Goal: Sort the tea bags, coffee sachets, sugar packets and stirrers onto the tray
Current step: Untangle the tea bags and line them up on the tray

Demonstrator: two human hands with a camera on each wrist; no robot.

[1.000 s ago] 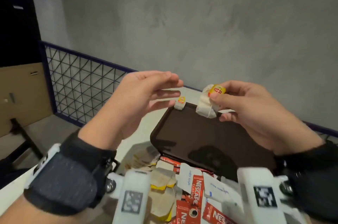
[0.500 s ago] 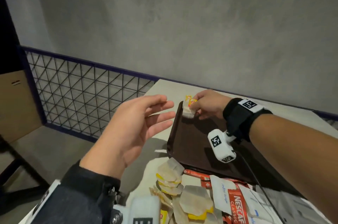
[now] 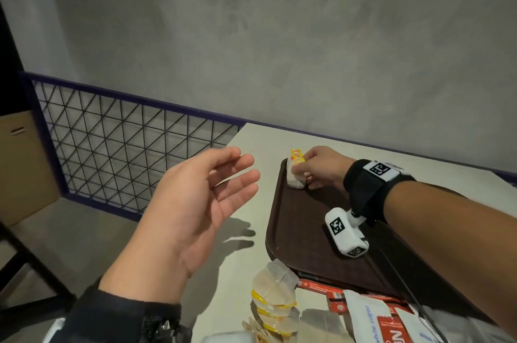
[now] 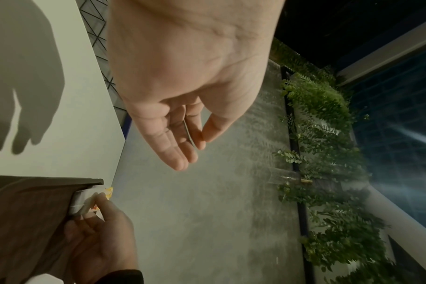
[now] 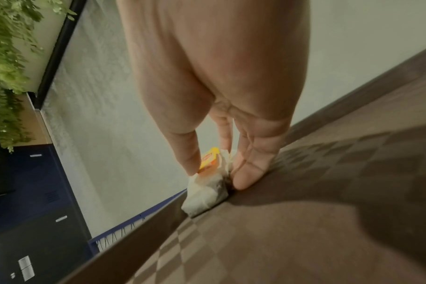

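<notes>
A dark brown tray (image 3: 302,244) lies on the pale table. At its far left corner my right hand (image 3: 303,172) pinches a white tea bag (image 3: 295,181) with a yellow tag, and the bag rests on the tray surface. The right wrist view shows the thumb and fingers on either side of the tea bag (image 5: 204,194) against the tray rim (image 5: 139,230). A second yellow tag (image 3: 296,151) shows just behind it. My left hand (image 3: 240,172) hovers open and holding nothing, above the table left of the tray. In the left wrist view its fingers (image 4: 182,153) are relaxed.
Near me lies a pile of tea bags (image 3: 275,303), red coffee sachets (image 3: 330,291) and white sugar packets (image 3: 361,317) by the tray's near edge. The table's left edge drops off beside a blue mesh railing (image 3: 126,152). A grey wall stands behind.
My right hand has reached from close to me out to the tray's far left corner and lowered the tea bag onto it. The left hand stays open, drifting slightly left.
</notes>
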